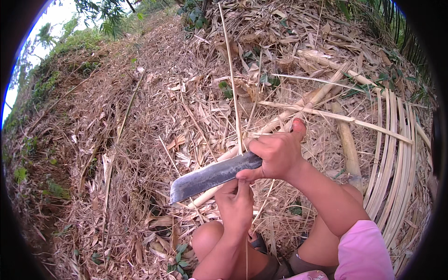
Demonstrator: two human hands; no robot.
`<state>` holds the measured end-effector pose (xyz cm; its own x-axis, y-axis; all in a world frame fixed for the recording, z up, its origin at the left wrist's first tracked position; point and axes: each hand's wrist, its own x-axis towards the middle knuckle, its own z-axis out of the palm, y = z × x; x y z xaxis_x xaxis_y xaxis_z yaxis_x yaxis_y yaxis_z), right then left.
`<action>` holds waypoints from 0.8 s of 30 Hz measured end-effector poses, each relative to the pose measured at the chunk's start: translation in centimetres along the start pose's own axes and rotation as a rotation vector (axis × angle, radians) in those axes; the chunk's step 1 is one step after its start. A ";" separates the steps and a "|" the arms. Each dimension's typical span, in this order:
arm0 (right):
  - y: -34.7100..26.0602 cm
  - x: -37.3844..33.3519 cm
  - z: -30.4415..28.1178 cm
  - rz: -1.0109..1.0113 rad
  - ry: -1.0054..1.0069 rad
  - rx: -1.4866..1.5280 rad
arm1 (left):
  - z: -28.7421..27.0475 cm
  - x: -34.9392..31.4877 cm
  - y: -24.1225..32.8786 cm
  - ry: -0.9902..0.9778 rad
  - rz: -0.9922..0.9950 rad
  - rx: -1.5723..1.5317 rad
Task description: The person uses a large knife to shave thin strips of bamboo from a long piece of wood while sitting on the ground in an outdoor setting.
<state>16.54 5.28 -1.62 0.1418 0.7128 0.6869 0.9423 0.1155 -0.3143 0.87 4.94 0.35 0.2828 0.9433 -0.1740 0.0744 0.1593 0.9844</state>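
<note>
My right hand (278,154) is closed round the handle of a machete (212,178). Its broad, dark, worn blade points left and slants slightly down. A thin bamboo strip (233,88) runs up and away from me, passing behind the blade. My left hand (235,205) pinches this strip just below the blade, its thumb pointing up. Below that hand the strip hangs down between my knees. My right thumb lies by the blade's lower edge, close to the left thumb. The exact contact of blade and strip is hidden.
Several pale split strips (396,158) lie in a curved bundle at the right. Bamboo poles (322,95) cross on the ground ahead, near cut stumps (245,95). Dry leaves and husks cover the slope. My bent knees (207,240) flank the work.
</note>
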 end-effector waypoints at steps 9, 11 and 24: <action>6.2 1.2 -1.7 0.326 -0.045 0.099 | 0.3 -1.7 1.0 -0.103 -0.080 -0.125; 3.3 0.0 -1.3 0.209 -0.030 0.137 | 0.1 0.0 1.1 -0.090 -0.168 -0.267; 1.0 -0.8 0.0 -0.019 -0.133 -0.047 | -0.4 0.3 -0.6 -0.016 0.024 -0.103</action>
<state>17.36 4.88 -2.50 0.0851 0.7964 0.5988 0.9579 0.1000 -0.2691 0.51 5.27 -0.33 0.2986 0.9426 -0.1495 -0.0309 0.1662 0.9856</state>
